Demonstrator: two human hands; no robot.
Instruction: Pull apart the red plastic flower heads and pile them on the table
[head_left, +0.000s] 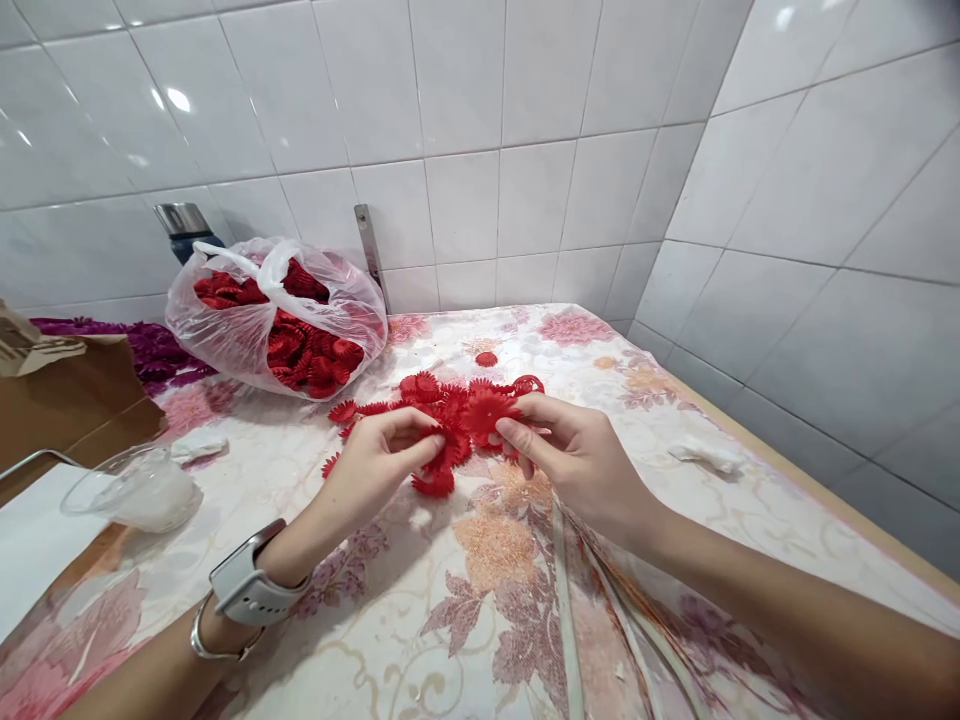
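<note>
Between thumb and fingers, my right hand (562, 440) pinches a red fabric flower (484, 412) with a scalloped edge. My left hand (397, 445) is closed in a pinch on a red flower (444, 450) just to the left of it, its fingers partly covering the red piece. Behind and below both hands spreads a pile of red flowers (424, 388) on the floral tablecloth (480, 560). One loose red flower (486, 358) lies apart, behind the pile. Pale, thin strips (566, 610) run from beneath my right hand toward the front edge.
A clear plastic bag (225, 345) of red flowers stands at the back left, with a metal-topped bottle (184, 225) behind it. Left are a cardboard box (67, 410), purple flowers (161, 350) and a clear cup (142, 490). Crumpled white tissue (707, 457) lies right. Tiled walls (465, 80) border the table.
</note>
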